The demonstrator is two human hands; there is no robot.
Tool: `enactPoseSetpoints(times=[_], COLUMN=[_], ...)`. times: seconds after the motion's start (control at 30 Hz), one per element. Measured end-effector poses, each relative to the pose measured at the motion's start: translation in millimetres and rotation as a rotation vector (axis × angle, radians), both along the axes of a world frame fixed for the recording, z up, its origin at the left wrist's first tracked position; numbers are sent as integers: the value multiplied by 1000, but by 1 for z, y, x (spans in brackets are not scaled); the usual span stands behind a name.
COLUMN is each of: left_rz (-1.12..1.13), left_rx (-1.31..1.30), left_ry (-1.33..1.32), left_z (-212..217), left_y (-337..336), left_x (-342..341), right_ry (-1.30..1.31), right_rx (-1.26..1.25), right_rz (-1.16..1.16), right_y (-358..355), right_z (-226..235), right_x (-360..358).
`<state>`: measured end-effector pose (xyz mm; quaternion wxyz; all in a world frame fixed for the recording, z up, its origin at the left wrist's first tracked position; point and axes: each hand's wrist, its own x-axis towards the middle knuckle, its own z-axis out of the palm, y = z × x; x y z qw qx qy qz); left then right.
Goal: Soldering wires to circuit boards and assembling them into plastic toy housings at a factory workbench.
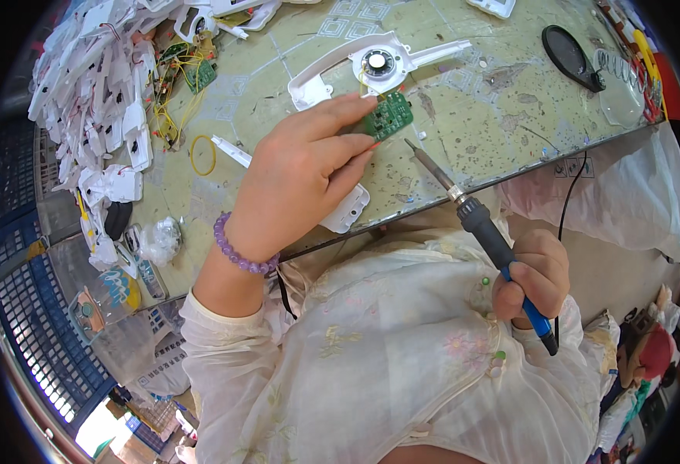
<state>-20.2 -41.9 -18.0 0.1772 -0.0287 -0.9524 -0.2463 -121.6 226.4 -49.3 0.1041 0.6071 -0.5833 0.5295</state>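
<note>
Between the fingertips of my left hand is a small green circuit board, held above the table. A white plastic housing with a round black-and-white speaker lies just beyond it, and a thin yellow wire shows between the two. My right hand grips the blue handle of a soldering iron. The iron's metal tip points up and left, a short way to the right of the board and apart from it. Another white plastic piece is partly hidden under my left hand.
White plastic housings are heaped at the left, beside green boards with yellow wires. A yellow ring and a clear plastic bag lie nearby. At the far right are a black round frame and a coiled spring.
</note>
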Motion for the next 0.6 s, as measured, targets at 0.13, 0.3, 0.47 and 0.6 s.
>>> enactPoseSetpoints(times=[0.13,0.3,0.47,0.6], left_rz=[3,157,87,49], left_rx=[-69,17,-55,-16], left_ry=[40,-82,-52,31], left_z=[12,15,12,6], left_y=[1,4,0,-1], left_x=[1,4,-2,-10], right_ry=[-28,-65,-86,-91], right_rx=[-24,-17,-19,-7], right_rz=[-32,-47,-43,-16], right_y=[1,4,2,0], right_z=[-2,-2,-3,-3], right_x=[-1,-2,-2,0])
